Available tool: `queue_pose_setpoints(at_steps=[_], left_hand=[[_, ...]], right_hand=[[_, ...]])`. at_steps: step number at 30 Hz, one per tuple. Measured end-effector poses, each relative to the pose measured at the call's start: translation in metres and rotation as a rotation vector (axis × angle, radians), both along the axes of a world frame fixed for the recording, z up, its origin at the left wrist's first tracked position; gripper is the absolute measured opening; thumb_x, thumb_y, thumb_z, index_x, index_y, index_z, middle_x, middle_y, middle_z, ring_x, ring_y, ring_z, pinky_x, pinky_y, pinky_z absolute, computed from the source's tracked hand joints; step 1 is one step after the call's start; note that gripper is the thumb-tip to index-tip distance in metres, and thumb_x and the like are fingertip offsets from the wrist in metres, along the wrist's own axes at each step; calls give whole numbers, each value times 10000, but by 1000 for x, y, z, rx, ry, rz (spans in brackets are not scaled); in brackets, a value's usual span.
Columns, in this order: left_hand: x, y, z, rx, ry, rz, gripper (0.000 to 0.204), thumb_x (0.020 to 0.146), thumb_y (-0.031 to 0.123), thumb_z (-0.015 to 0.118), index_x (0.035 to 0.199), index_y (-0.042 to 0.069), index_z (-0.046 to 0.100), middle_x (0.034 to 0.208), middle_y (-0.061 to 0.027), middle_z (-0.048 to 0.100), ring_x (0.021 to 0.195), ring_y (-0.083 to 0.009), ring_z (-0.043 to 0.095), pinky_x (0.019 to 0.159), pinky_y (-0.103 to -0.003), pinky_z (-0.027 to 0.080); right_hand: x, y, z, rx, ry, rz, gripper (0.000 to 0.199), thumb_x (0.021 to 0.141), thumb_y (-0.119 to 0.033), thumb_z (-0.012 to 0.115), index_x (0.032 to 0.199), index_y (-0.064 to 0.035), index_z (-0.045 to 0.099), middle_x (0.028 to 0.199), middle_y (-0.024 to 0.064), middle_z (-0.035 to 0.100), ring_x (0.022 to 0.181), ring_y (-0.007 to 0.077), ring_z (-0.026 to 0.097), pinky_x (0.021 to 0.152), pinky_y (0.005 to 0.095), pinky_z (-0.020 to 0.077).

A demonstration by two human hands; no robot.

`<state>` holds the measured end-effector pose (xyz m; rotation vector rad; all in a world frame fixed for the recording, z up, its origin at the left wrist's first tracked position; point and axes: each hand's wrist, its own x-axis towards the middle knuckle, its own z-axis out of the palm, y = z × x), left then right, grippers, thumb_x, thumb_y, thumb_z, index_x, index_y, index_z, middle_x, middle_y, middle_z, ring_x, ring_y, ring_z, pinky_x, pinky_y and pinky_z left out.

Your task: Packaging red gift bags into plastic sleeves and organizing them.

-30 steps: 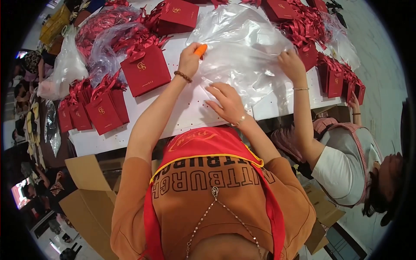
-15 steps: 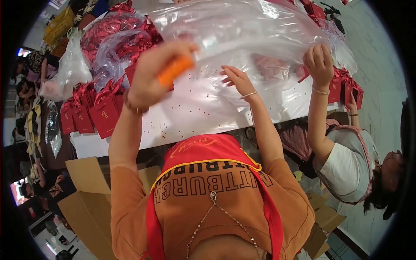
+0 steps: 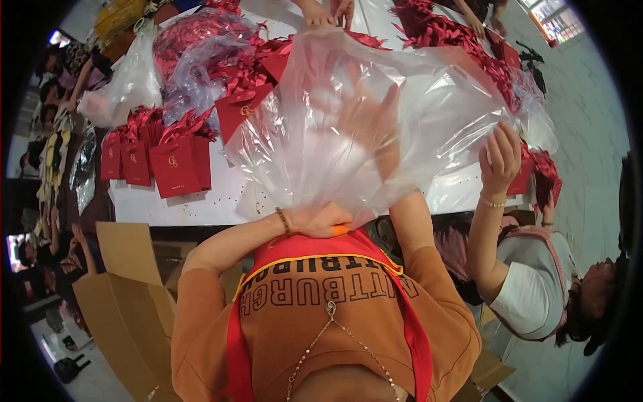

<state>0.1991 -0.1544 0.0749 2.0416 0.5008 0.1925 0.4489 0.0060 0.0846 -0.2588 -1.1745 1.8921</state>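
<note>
My left hand (image 3: 316,220) is closed at my waist, against the red apron (image 3: 288,249). A bit of an orange object (image 3: 340,230) shows between its fingers; most of it is hidden, and its kind cannot be told. The lower edge of a large clear plastic bag (image 3: 321,157) meets this hand. Through the film I see my right hand (image 3: 367,117), fingers spread and blurred, with the forearm passing under the plastic. Whether it is inside the bag or just behind it, I cannot tell. A co-worker's hand (image 3: 501,157) grips the bag's right side.
Red paper gift bags (image 3: 177,164) with ribbons stand at the left of the white table (image 3: 161,209). Bagged red ribbons (image 3: 201,43) lie behind them. Another person's hands (image 3: 328,12) are at the far side. An open cardboard box (image 3: 130,301) stands at lower left.
My left hand has come down from the upper left to my waist with the orange object. The plastic has come nearer and now covers my right hand, which has reached farther forward.
</note>
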Motion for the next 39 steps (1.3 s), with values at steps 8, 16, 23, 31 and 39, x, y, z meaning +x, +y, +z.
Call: queue_pose_setpoints(at_steps=[8, 16, 23, 31, 39], left_hand=[[-14, 24, -32, -464, -96, 66, 276, 838, 218, 529, 978, -11, 591, 966, -111, 618, 933, -197, 566, 835, -324, 420], [-187, 102, 21, -513, -199, 1055, 275, 881, 289, 469, 954, 60, 601, 811, -40, 598, 718, -96, 574, 607, -253, 444], [-107, 105, 125, -194, -535, 825, 262, 864, 271, 524, 917, 28, 605, 771, 7, 579, 686, -73, 510, 612, -202, 388], [-96, 108, 126, -259, -586, 756, 151, 856, 192, 525, 834, 53, 580, 709, 10, 527, 647, -53, 461, 571, -184, 352], [-84, 120, 112, -591, -901, 528, 394, 911, 383, 430, 994, 26, 575, 866, -39, 579, 766, -126, 528, 689, -227, 421]], right_hand=[[-121, -20, 54, -387, 634, 352, 621, 841, -573, 369, 1364, -256, 262, 1459, 126, 84, 1253, 534, 128, 859, 778, 148], [-119, -26, 80, -112, 474, 453, 809, 733, -762, 301, 1377, -277, 226, 1454, 164, 33, 1246, 498, 213, 880, 752, 183], [-112, -34, 86, -138, 442, 374, 806, 733, -762, 294, 1364, -261, 265, 1458, 144, 59, 1237, 490, 246, 861, 767, 173], [-56, -26, -8, -115, -240, -364, 626, 853, -565, 382, 1333, -167, 318, 1381, 148, 282, 1254, 321, 306, 995, 472, 308], [-83, 36, -54, -78, -373, -835, 428, 873, -417, 435, 1160, -99, 425, 1218, 148, 435, 1139, 284, 425, 942, 426, 371]])
